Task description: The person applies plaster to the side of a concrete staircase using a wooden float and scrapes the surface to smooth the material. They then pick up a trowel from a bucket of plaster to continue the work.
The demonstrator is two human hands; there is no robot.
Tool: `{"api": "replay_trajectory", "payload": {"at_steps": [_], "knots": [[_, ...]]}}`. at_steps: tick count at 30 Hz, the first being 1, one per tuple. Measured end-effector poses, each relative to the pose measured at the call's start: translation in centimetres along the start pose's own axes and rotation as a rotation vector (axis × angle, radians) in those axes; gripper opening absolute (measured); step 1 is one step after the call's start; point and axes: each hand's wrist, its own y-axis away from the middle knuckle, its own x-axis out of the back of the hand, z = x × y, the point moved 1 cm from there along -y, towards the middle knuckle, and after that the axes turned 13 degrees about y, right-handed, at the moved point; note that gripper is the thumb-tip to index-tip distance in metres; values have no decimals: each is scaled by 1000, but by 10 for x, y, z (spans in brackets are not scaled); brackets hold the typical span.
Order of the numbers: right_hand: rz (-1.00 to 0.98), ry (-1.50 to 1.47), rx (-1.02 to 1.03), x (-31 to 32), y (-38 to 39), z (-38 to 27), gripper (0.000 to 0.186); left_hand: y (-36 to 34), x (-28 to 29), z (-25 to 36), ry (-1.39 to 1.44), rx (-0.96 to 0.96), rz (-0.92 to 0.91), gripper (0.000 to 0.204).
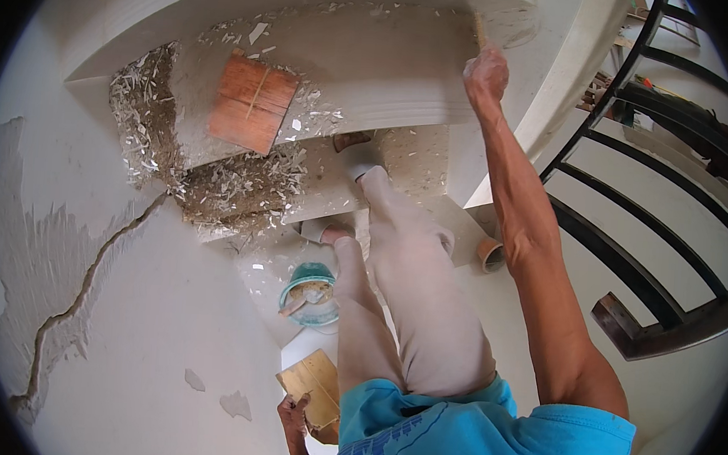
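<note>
My right hand reaches far out to the upper right, fingers closed round a thin tan tool. The tool's edge meets the white step riser near its right corner. Its exact kind is hard to make out. Low in the view, close to my body, my left hand grips a yellowish wooden board by its side. A teal bucket with greyish stuff and a stick-like tool in it stands near my left leg. On the step ahead lies a reddish wooden board with a light strip across it.
White flakes and rubble cover the left parts of the steps. A long crack runs down the white wall at left. A black metal railing curves along the right. A small brown pot sits beside my right leg.
</note>
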Motion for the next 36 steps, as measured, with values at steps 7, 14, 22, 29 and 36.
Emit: {"api": "replay_trajectory", "payload": {"at_steps": [7, 14, 22, 29, 36], "knots": [[131, 2, 107, -29, -21, -12, 23, 2, 2, -6, 8, 13, -18, 24], [-194, -320, 92, -28, 10, -49, 15, -6, -7, -4, -72, 42, -50, 25], [-45, 28, 372, 10, 18, -69, 33, -2, -3, 0, -20, 25, -30, 28], [5, -137, 531, 15, 82, -184, 29, -8, 5, -23, -54, 4, -49, 26], [20, -424, 754, 37, 104, -200, 36, -9, -8, -1, -20, -40, -44, 24]]}}
